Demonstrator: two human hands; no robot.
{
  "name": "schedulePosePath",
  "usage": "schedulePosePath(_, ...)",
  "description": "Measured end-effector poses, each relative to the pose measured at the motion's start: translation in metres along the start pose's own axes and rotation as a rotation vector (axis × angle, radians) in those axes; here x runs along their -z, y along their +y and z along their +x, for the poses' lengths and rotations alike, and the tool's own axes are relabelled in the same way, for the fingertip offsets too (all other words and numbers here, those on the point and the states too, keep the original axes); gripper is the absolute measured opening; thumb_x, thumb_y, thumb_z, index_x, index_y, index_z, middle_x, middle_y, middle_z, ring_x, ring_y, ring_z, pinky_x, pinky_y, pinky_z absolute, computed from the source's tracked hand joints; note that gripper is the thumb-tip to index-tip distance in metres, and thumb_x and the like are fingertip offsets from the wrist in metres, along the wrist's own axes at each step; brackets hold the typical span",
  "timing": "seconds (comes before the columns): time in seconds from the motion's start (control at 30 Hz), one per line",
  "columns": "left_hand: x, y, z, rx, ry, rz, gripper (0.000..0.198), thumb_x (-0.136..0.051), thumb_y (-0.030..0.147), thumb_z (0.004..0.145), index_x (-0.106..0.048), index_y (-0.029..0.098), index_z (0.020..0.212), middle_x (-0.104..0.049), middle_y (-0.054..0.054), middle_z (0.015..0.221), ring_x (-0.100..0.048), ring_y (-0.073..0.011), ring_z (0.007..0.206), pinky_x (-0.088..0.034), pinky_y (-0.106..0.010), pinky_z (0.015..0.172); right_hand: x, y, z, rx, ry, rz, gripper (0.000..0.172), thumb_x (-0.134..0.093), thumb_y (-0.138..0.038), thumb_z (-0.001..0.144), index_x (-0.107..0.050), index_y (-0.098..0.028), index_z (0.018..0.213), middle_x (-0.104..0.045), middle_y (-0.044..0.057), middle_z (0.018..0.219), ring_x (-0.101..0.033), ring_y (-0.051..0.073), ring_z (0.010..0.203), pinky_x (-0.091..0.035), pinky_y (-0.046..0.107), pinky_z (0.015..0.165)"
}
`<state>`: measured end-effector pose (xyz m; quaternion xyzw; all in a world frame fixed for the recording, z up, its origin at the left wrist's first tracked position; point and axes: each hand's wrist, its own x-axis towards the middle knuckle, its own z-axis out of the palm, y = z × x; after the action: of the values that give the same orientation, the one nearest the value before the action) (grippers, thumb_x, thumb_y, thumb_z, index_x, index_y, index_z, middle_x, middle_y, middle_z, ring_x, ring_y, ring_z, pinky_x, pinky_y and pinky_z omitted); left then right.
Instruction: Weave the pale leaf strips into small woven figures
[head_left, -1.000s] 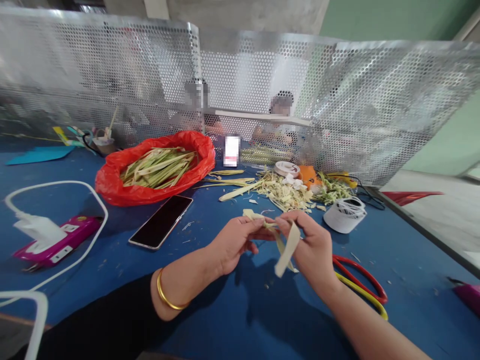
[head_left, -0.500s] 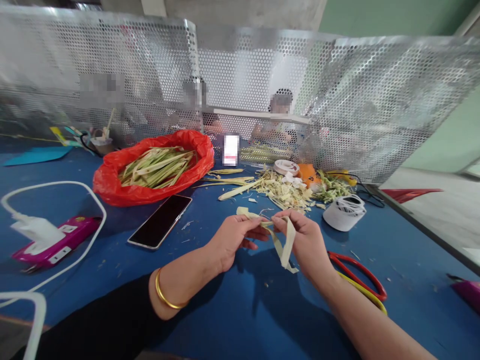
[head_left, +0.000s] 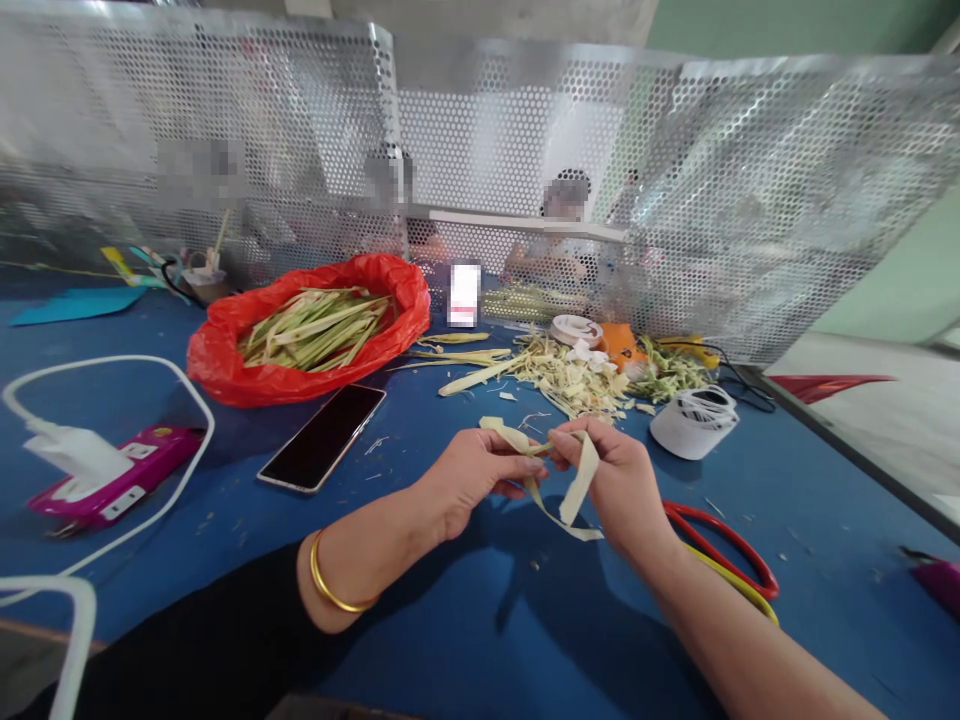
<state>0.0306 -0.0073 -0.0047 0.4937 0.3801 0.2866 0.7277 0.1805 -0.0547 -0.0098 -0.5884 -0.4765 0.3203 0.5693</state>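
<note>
Blue table (head_left: 450, 650) spans the view, backed by a perforated metal screen (head_left: 495, 120). Above its near middle, a pale leaf strip (head_left: 579, 485) is held between two bare hands, its loose ends curling downward. The left hand (head_left: 465, 475) pinches it between thumb and fingers; the right hand (head_left: 622, 485), close beside, pinches it too. A red loop (head_left: 768, 575) and a yellow loop (head_left: 742, 588) lie by the right forearm. Just beyond the hands are leaf scraps (head_left: 574, 385), with a white roll (head_left: 691, 430) to their right. Further left lie a phone (head_left: 322, 440) and an open red bag (head_left: 221, 365) of long green leaves (head_left: 322, 330).
</note>
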Motion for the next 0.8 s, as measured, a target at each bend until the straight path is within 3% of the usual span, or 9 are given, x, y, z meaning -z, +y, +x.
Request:
schedulePosePath(0.1, 0.001, 0.001, 0.001, 0.034, 0.001, -0.071, 0.017, -0.079, 0.017, 0.061, -0.075, 0.012, 0.077, -0.071, -0.006, 0.072, -0.063, -0.0134, 0.067, -0.050, -0.026, 0.069, 0.002, 0.003, 0.002, -0.030, 0.006, -0.013, 0.028, -0.070, -0.044, 0.073, -0.063, -0.017, 0.071, -0.057, -0.001, 0.057, -0.051, 0.015, 0.056, -0.040, 0.026, 0.053)
schedulePosePath(0.23, 0.003, 0.001, 0.003, 0.047, 0.013, -0.157, 0.025, -0.080, 0.017, 0.063, -0.074, 0.012, 0.087, -0.071, -0.005, 0.074, -0.066, -0.0137, 0.068, -0.052, -0.028, 0.077, 0.002, 0.007, 0.003, -0.034, -0.087, -0.050, 0.031, -0.067, -0.047, 0.076, -0.062, -0.017, 0.070, -0.058, 0.000, 0.057, -0.051, 0.015, 0.056, -0.039, 0.026, 0.053)
schedulePosePath(0.4, 0.005, 0.003, 0.005, 0.055, 0.074, -0.209, 0.012, -0.071, 0.020, 0.077, -0.070, 0.011, 0.085, -0.067, -0.002, 0.066, -0.063, -0.0110, 0.054, -0.053, -0.024, 0.063, 0.002, 0.006, 0.003, -0.039, -0.182, 0.022, 0.034, -0.068, -0.049, 0.077, -0.064, -0.016, 0.071, -0.060, 0.000, 0.058, -0.052, 0.014, 0.057, -0.040, 0.025, 0.055)
schedulePosePath(0.5, 0.007, 0.006, 0.004, 0.052, 0.035, -0.269, 0.009, -0.065, 0.016, 0.082, -0.069, 0.010, 0.087, -0.064, -0.001, 0.063, -0.061, -0.0093, 0.049, -0.053, -0.023, 0.059, 0.005, 0.001, 0.006, -0.089, -0.120, 0.168, 0.033, -0.073, -0.047, 0.072, -0.063, -0.016, 0.066, -0.057, -0.001, 0.056, -0.050, 0.011, 0.055, -0.039, 0.023, 0.054)
schedulePosePath(0.67, 0.010, 0.019, 0.002, 0.079, 0.046, -0.400, 0.009, -0.063, 0.015, 0.084, -0.068, 0.010, 0.089, -0.063, 0.001, 0.062, -0.058, -0.0070, 0.046, -0.053, -0.022, 0.057, 0.013, 0.000, 0.018, -0.371, -0.007, 0.529, 0.034, -0.084, -0.036, 0.054, -0.063, -0.015, 0.070, -0.050, -0.006, 0.053, -0.042, 0.007, 0.046, -0.039, 0.020, 0.046)
schedulePosePath(0.73, 0.011, 0.024, 0.000, 0.080, 0.068, -0.429, 0.009, -0.062, 0.016, 0.084, -0.068, 0.010, 0.088, -0.064, 0.000, 0.063, -0.058, -0.0073, 0.047, -0.053, -0.022, 0.056, 0.017, 0.005, 0.023, -0.414, 0.098, 0.552, 0.036, -0.083, -0.031, 0.053, -0.065, -0.015, 0.079, -0.054, -0.005, 0.059, -0.047, 0.008, 0.050, -0.042, 0.021, 0.048)
schedulePosePath(0.8, 0.012, 0.028, -0.002, 0.061, 0.073, -0.416, 0.011, -0.063, 0.018, 0.084, -0.068, 0.010, 0.089, -0.067, -0.002, 0.067, -0.060, -0.0084, 0.050, -0.053, -0.022, 0.057, 0.020, 0.010, 0.028, -0.353, 0.269, 0.483, 0.038, -0.080, -0.030, 0.055, -0.065, -0.016, 0.086, -0.060, -0.002, 0.070, -0.055, 0.012, 0.061, -0.045, 0.022, 0.055)
